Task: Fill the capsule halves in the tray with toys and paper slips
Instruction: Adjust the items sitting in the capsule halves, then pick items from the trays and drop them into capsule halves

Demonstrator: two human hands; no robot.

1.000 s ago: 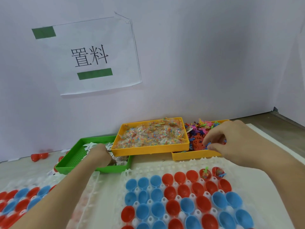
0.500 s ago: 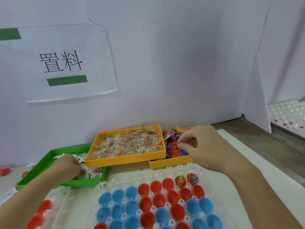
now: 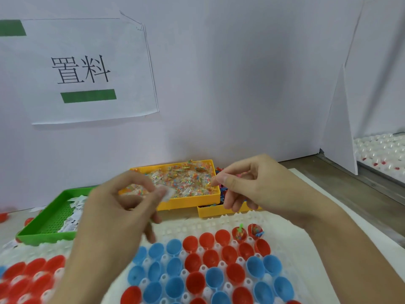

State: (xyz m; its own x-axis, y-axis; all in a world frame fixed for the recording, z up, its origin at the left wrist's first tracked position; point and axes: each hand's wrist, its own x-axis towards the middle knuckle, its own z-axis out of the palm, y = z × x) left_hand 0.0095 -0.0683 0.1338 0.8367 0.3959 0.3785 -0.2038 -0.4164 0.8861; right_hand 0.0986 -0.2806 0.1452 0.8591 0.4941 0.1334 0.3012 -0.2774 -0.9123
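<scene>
Now | left hand (image 3: 122, 207) out of green tray (image 3: 41, 224), fingers pinching paper slip (image 3: 167, 194) | right hand (image 3: 252, 185) lifted, fingers curled, contents unclear

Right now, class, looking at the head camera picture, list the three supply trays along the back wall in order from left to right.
Green tray with paper slips → yellow tray with bagged colourful toys → a second yellow tray, set lower, largely hidden behind the right hand.
</scene>
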